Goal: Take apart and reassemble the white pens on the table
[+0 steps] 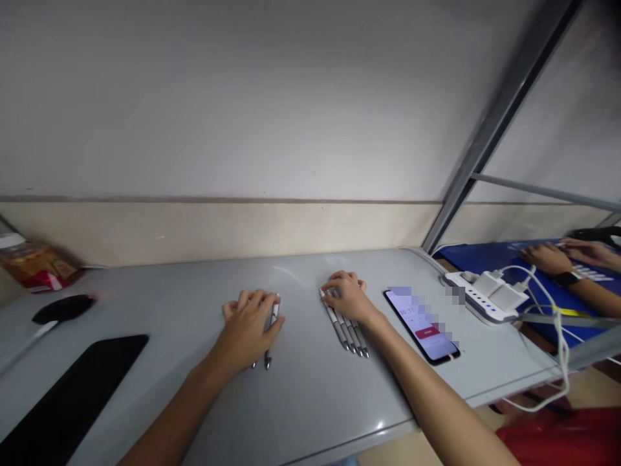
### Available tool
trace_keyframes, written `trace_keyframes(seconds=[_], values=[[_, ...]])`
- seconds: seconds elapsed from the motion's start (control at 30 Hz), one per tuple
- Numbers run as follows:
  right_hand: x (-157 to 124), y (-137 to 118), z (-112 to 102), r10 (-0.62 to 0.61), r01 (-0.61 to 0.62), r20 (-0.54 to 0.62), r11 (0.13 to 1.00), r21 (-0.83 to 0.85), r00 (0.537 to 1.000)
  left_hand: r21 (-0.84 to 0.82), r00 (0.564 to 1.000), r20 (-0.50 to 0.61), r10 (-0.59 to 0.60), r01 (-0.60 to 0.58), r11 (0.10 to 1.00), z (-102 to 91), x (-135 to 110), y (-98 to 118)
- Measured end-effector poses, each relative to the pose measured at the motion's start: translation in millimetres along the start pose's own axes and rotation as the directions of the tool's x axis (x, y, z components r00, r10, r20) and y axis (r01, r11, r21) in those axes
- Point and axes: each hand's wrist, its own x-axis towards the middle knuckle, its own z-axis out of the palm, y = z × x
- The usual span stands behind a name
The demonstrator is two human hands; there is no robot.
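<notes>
My left hand rests on the grey desk with its fingers curled over pens. A silver-and-white pen lies under its thumb and index finger, tip pointing toward me. Another dark tip pokes out beside it, with the rest of that pen hidden by the hand. To the right, my right hand has its fingers bent round the far ends of a row of several similar pens. These lie side by side, slightly slanted, with their grey tips toward me.
A lit phone lies right of the pens, near a white power strip with chargers. At left are a black mat, a black mouse and a jar. Another person's hands rest on a blue mat beyond the metal post.
</notes>
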Motion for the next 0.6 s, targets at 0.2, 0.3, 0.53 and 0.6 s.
trace_keyframes(seconds=[0.2, 0.3, 0.53, 0.6], values=[[0, -4, -8, 0.019, -0.003, -0.172, 0.996, 0.092, 0.985, -0.038, 1.000, -0.012, -0.001, 0.000, 0.999, 1.7, 0, 0], [-1, -5, -15, 0.057, -0.020, -0.253, 0.989, 0.145, 0.966, -0.057, 1.000, 0.001, -0.002, 0.002, 0.998, 2.5, 0, 0], [-2, -7, -18, 0.078, -0.033, -0.267, 0.985, 0.169, 0.961, -0.043, 0.998, 0.061, 0.008, -0.006, 0.999, 3.2, 0, 5], [-4, -9, -15, 0.032, 0.008, -0.244, 0.987, 0.160, 0.969, -0.049, 0.997, 0.075, 0.004, -0.001, 0.999, 2.6, 0, 9]])
